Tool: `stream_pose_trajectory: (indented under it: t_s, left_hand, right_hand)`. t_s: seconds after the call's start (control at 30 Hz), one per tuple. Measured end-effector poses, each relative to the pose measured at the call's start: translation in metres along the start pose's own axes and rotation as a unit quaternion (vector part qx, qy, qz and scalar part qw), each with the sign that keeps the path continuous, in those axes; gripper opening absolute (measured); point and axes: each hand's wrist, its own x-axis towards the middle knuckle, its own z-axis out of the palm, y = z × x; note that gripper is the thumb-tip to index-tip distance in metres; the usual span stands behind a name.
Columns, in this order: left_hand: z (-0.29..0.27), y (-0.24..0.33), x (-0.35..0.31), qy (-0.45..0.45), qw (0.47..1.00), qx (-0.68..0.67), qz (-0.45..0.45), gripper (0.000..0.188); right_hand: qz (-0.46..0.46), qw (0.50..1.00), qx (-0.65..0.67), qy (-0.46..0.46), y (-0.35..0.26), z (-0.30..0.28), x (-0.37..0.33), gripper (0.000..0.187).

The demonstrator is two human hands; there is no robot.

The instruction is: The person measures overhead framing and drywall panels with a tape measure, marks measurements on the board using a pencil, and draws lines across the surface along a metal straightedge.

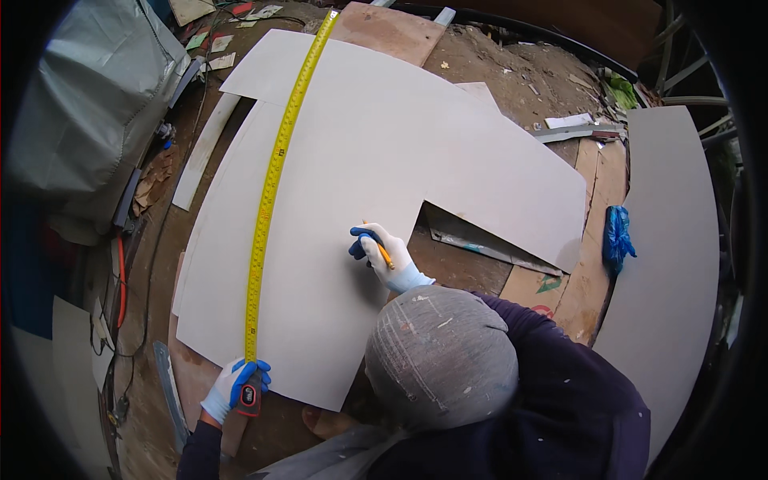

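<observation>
A large pale grey board lies flat before me, with a corner-shaped notch on its right side. A yellow tape measure blade runs along the board's left part, from its near edge past the far edge. At the near left, my left hand, in a white glove with blue-coated fingers, is closed round the red and dark case of the tape measure. In the same kind of glove, my right hand grips a yellow pencil over the board, left of the notch. My grey-trousered knee hides part of my right arm.
Another long grey panel lies at the right, beside a crumpled blue plastic bundle. Brown boards show beyond the sheet. Metal strips and scraps lie at the far right. A grey cover hangs at the left, near cables.
</observation>
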Motion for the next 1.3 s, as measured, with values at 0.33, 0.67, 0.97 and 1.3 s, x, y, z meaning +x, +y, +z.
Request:
stream_pose_trajectory:
  t_s: [0.33,0.67,0.97,1.3]
  left_hand:
    - [0.044,0.011,0.025,-0.045,0.997,0.034,-0.051,0.040]
    - [0.051,0.004,0.034,-0.037,0.996,0.031,-0.071,0.040]
    - [-0.017,-0.031,0.006,0.092,0.996,-0.016,-0.008,0.041]
    - [0.002,-0.014,-0.005,0.053,0.999,-0.006,-0.005,0.038]
  right_hand:
    - [0.025,0.994,0.020,0.102,0.007,-0.033,-0.002,0.031]
    - [0.043,0.966,-0.100,0.235,0.037,-0.051,-0.015,0.027]
    - [0.149,0.961,-0.076,0.220,0.082,-0.070,-0.052,0.029]
    - [0.169,0.957,0.107,0.209,0.083,-0.049,-0.039,0.026]
